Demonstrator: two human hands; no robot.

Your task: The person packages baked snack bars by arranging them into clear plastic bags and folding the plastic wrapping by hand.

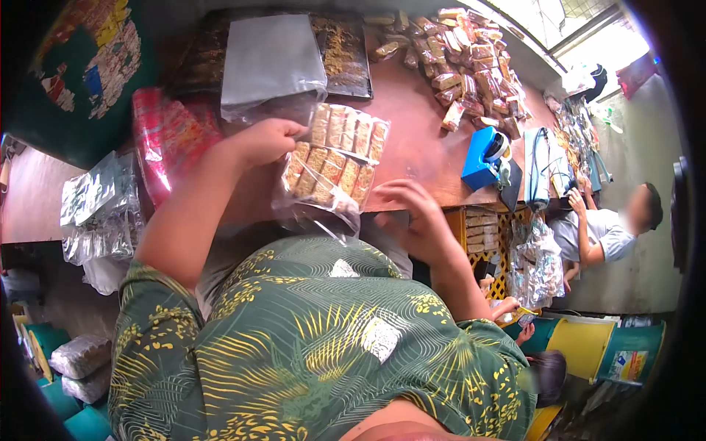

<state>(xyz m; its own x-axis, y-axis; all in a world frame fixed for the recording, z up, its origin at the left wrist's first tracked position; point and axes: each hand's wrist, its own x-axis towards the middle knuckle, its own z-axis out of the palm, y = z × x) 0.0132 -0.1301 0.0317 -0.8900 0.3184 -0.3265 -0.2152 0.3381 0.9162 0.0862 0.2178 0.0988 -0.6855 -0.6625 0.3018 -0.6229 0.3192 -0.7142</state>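
Observation:
A clear plastic bag of snack bars [334,158] lies at the table's front edge, its bars packed side by side in two rows. My left hand [268,141] is closed at the bag's upper left side, its fingers pinching the plastic. The loose lower end of the bag hangs over the edge toward my shirt. Just right of the bag, my right hand [412,213] is held with its fingers apart and slightly curled, holding nothing that I can see. Beyond the bag lies a stack of flat clear bags [272,59] on a dark tray [346,55].
A pile of wrapped bars [471,66] covers the back right of the table [412,147]. A blue tape dispenser [482,158] stands near the right edge. Red plastic packaging [173,140] lies left. A co-worker [599,235] sits at the right, near several buckets [581,349].

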